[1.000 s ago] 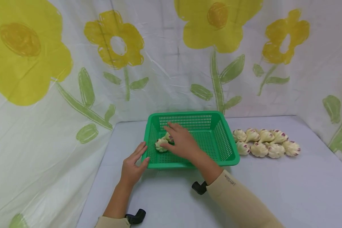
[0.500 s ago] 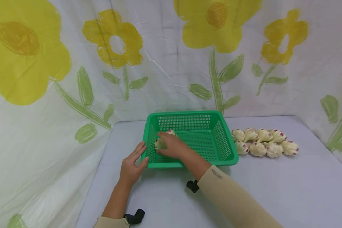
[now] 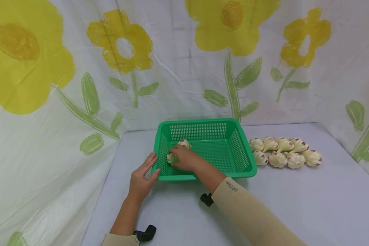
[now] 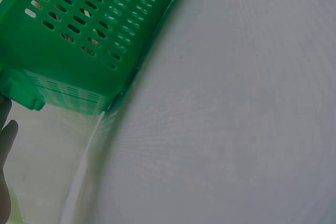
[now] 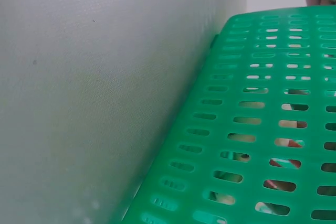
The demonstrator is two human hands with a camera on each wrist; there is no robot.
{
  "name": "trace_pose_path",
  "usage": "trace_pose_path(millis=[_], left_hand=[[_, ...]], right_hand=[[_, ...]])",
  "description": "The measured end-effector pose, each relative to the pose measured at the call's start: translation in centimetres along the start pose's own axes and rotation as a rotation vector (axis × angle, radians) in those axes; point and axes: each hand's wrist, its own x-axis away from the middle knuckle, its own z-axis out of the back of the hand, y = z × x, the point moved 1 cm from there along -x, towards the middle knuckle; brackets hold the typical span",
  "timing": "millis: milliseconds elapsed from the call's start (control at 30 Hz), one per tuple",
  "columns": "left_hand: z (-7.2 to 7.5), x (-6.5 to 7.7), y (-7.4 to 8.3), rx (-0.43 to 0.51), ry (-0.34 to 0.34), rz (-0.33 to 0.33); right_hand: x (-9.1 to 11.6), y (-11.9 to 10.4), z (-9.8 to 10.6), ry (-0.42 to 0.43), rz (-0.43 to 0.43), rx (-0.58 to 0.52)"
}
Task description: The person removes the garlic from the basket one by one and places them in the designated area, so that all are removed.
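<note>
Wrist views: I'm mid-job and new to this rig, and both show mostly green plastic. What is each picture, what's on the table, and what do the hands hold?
No machine here: a person works with two bare hands, wearing one camera on the head and one on each wrist. The head view looks down at a grey table with a green basket. The left hand rests with straight fingers against the basket's near left corner. The right hand reaches inside and touches a garlic bulb; whether it grips it I cannot tell. A second bulb lies just behind. A cluster of loose bulbs lies on the table right of the basket. The left wrist view shows the basket's slotted wall from outside; the right wrist view shows slotted basket plastic up close.
</note>
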Motion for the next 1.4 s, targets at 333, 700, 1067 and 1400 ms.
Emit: trace_pose_path(millis=[333,700,1067,1400], left_hand=[[0.32,-0.13,0.27,-0.005,-0.01,0.01],[0.33,-0.19,0.06,-0.014,-0.005,0.0],[0.19,-0.02,0.01,-0.006,-0.002,-0.006],[0.15,-0.1,0.39,-0.011,-0.02,0.024]], right_hand=[[-0.3,-0.04,-0.1,-0.004,-0.013,-0.005],[-0.38,-0.17,0.01,-0.035,-0.023,-0.018],[-0.05,0.18,-0.18,-0.1,-0.101,-0.019],[-0.01,0.42,-0.2,-0.116,-0.152,-0.023]])
